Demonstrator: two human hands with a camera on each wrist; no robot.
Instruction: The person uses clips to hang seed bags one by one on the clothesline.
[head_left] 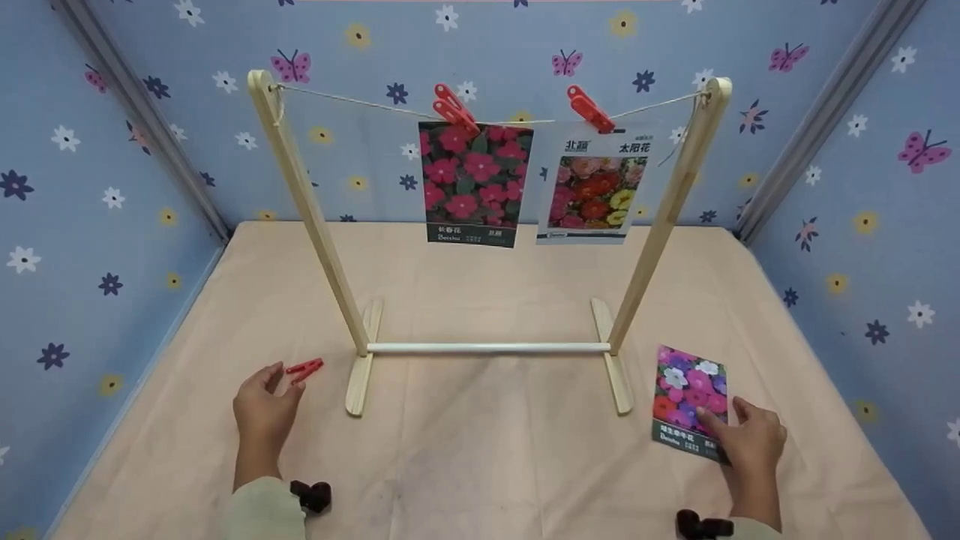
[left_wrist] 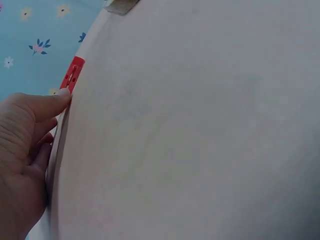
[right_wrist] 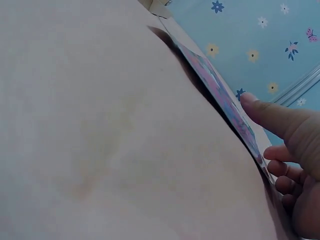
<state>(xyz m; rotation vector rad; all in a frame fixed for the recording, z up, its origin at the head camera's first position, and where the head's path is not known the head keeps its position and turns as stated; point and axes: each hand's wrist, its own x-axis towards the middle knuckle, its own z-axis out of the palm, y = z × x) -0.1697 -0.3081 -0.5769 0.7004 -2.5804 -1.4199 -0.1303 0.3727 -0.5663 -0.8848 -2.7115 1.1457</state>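
Observation:
My left hand (head_left: 268,405) pinches a red clothespin (head_left: 305,368) low over the cloth, left of a wooden stand; the left wrist view has the thumb on the clothespin (left_wrist: 73,75). At the right, my right hand (head_left: 750,439) holds the lower right edge of a flower seed packet (head_left: 691,394), thumb across its front. A dark shadow lies along the packet (right_wrist: 220,95) in the right wrist view. Two other packets, one with pink flowers (head_left: 476,176) and one white-bordered (head_left: 592,191), hang from a string (head_left: 352,100), each under a red clothespin.
The stand has a left post (head_left: 311,214), a right post (head_left: 667,217) and a white crossbar (head_left: 487,348) between its feet. Pale cloth (head_left: 480,450) covers the table. Blue flowered walls (head_left: 480,45) enclose the back and sides.

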